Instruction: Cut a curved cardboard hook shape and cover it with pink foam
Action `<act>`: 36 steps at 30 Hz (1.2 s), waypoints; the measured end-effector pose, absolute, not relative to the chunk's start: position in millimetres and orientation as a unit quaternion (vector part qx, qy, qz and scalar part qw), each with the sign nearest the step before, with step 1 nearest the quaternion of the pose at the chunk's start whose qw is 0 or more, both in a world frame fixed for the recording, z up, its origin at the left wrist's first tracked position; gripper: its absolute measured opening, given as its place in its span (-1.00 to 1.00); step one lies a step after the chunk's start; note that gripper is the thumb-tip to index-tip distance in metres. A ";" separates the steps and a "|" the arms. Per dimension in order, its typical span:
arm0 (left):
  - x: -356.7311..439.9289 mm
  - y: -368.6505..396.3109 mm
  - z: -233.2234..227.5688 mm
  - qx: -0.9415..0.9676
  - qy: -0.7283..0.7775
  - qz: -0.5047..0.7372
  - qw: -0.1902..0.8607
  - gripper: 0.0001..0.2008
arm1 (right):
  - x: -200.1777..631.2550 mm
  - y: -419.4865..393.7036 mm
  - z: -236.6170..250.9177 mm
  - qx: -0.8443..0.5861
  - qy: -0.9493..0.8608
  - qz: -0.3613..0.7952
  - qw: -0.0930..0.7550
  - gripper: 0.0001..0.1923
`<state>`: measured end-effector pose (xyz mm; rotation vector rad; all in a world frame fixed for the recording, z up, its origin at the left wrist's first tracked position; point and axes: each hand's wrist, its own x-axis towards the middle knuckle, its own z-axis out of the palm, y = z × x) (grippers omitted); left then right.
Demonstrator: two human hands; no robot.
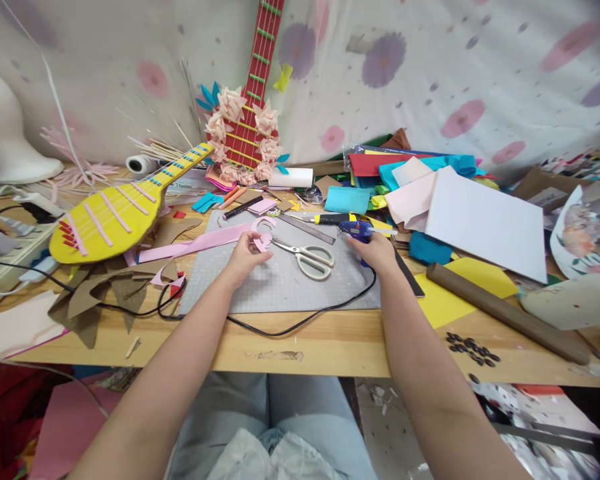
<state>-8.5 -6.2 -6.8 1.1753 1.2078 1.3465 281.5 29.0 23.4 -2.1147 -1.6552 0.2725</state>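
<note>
My left hand (pixel 247 257) is closed, thumb and fingers pinching a small curled pink foam piece (pixel 263 241) over the grey cutting mat (pixel 280 293). A pink strip (pixel 195 244) runs leftward from behind that hand. My right hand (pixel 377 253) is wrapped around a blue glue gun (pixel 357 229) at the mat's right side; its handle is mostly covered by the palm. Between both hands lie scissors (pixel 313 261) with pale handles, blades toward my left hand. Behind them rest a metal ruler (pixel 307 230) and a yellow-black utility knife (pixel 330 218).
A yellow paper instrument (pixel 105 223) lies left, and a red one with pink flowers (pixel 243 133) leans on the back wall. A black cord (pixel 285 333) loops along the front. At right are a white board (pixel 485 223), a brown roll (pixel 505 312) and dark beads (pixel 473 348).
</note>
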 end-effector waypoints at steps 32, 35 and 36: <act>-11.4 -9.5 -2.8 0.500 0.438 0.537 0.519 -0.71 | 212.4 -10.9 24.9 -0.478 -0.617 0.510 0.362 -0.62; -11.8 -9.6 -2.3 0.492 0.452 0.538 0.515 -0.71 | 212.6 -9.8 22.3 -0.473 -0.615 0.512 0.369 -0.61; -12.1 -9.6 -2.3 0.490 0.459 0.535 0.512 -0.69 | 212.7 -9.4 21.3 -0.471 -0.615 0.511 0.373 -0.61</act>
